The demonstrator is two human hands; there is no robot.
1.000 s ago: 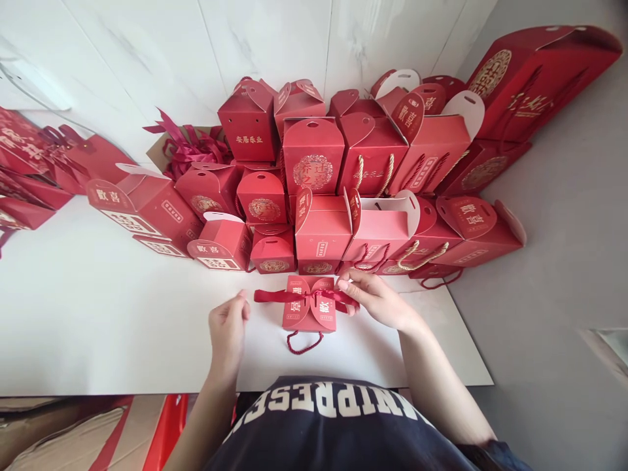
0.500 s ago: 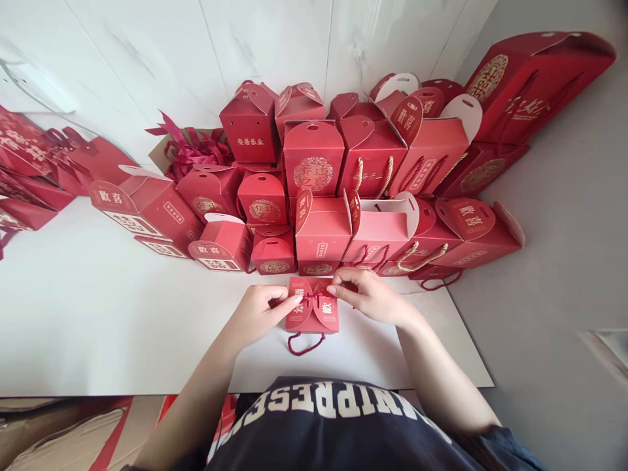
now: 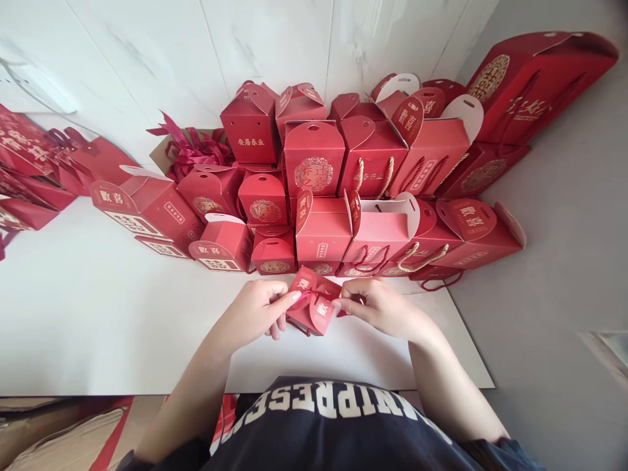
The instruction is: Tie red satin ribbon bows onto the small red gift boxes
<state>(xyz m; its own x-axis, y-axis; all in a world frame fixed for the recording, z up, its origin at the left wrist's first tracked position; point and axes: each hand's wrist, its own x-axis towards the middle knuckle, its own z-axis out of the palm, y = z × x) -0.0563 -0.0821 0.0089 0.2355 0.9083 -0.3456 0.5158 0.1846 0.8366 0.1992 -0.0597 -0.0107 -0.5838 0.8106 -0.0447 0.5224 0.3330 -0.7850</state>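
A small red gift box (image 3: pixel 321 320) with gold characters stands on the white table in front of me, turned at an angle. A dark pink ribbon (image 3: pixel 310 296) runs across its top, drawn together where the curved flaps meet. At the box's left side my left hand (image 3: pixel 258 311) is closed, its thumb and index finger pinching the ribbon. My right hand (image 3: pixel 380 304) pinches the ribbon's other end by the right corner. Part of a dark red cord handle (image 3: pixel 298 325) shows at the front of the box; the fingers hide some of the ribbon.
Several red gift boxes (image 3: pixel 324 229) are stacked behind my hands, against the tiled wall. An open carton of loose ribbons (image 3: pixel 196 154) stands at the back left, near more red boxes (image 3: pixel 29 157). A grey wall (image 3: pixel 559 261) bounds the right side; cardboard (image 3: pixel 59 435) lies below the table edge.
The small box has turned from square-on to a slant. Its cord handle has swung in closer to the box. My right hand has shifted slightly right; both hands keep pinching the ribbon.
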